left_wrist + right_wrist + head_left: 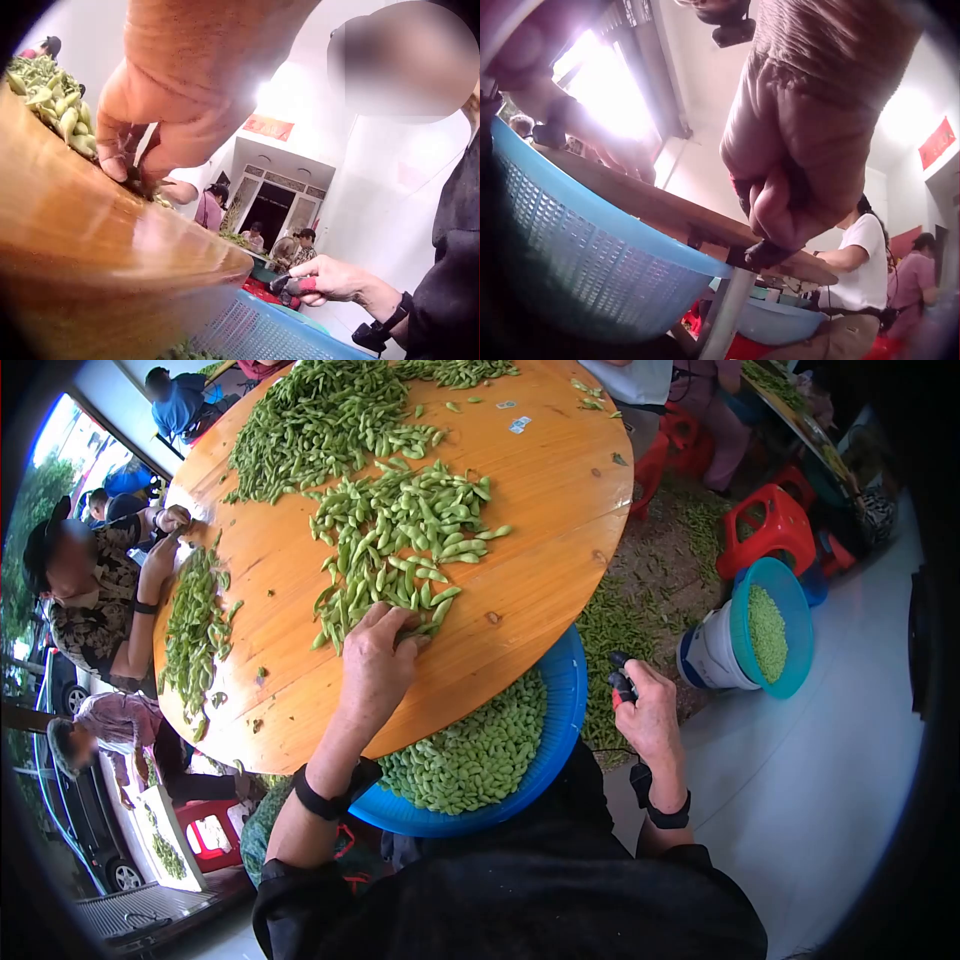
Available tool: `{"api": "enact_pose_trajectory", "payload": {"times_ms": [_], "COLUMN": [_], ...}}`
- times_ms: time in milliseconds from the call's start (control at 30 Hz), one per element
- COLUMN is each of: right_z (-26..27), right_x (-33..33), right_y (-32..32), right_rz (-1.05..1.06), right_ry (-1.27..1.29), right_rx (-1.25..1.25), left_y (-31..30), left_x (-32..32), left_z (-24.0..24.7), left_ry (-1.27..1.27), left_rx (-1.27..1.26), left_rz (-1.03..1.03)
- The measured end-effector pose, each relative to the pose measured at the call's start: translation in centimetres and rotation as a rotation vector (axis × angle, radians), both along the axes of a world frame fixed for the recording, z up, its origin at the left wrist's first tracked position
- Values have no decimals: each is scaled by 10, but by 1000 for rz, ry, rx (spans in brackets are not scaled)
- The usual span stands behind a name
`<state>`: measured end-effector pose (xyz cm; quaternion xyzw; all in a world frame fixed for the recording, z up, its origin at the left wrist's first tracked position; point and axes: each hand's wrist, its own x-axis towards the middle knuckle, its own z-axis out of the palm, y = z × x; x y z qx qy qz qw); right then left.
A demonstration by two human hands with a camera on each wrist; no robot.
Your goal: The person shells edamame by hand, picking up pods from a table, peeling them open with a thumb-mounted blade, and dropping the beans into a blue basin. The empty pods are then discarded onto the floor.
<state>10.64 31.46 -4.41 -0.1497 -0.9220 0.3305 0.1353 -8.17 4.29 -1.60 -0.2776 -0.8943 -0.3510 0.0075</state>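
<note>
The left hand (378,660) reaches down onto the round wooden table (530,575), at the near end of a pile of green pods (405,525). Seen in the left wrist view, its thumb and bent fingers (176,112) pinch a small dark-green thing, seemingly a pod, against the tabletop; the fingertips partly hide it. The right hand (650,715) is held right of the table edge, fingers loosely curled, nothing visible between them. Black and red coverings (622,687) are on its thumb and a finger. Below the table edge, a blue basket (572,695) contains many shelled beans (470,760).
A larger pod heap (320,430) lies at the table's far side, with another pile (195,620) before a seated person on the left. At right stand a teal basin (798,615) of beans on a white bucket (712,652) and red stools (765,530). Pods litter the floor.
</note>
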Motion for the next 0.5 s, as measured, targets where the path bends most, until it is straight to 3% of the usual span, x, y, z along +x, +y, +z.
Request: {"api": "enact_pose_trajectory", "payload": {"times_ms": [100,233,300,367,500], "right_z": [4,19,17,24,24], "right_x": [-3,-13,-17,-22,-29], "right_y": [-5,-35,-49,-63,-79], "right_rz": [6,76,204,296,389], "right_ry": [5,127,138,43,-54], "right_rx": [-12,-246,-447,-640,-995], "left_y": [-4,-8,-9,-8,-4], "left_x": [4,23,43,63,92], "left_z": [4,22,26,20,5], "left_ry": [4,-71,-617,-902,-1049], "left_rx": [34,74,363,569,685], "left_rz": [55,116,96,14,19]}}
